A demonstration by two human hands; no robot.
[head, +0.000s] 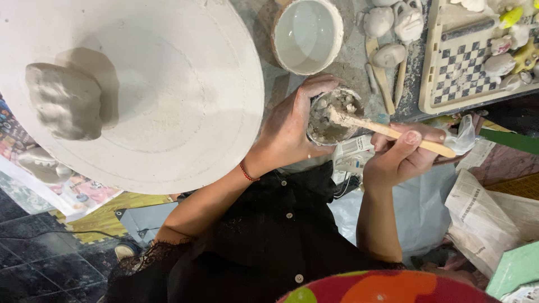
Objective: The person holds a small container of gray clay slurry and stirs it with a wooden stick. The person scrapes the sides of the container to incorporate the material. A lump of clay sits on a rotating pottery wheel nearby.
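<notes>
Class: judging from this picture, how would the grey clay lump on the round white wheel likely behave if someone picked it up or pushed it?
The clay lump looks moist and finger-dented, so it would probably deform rather than break. Its blocky shape suggests sliding or sticking, not rolling. It likely feels heavy for its size.

Dark glossy floor tiles (pixel 33 247) showed at lower left, crossed by a thin black cable (pixel 50 231). The grey tabletop (pixel 351 62) was dusty and clay-smeared, and crumpled newspaper (pixel 483 216) lay at the right.
</notes>
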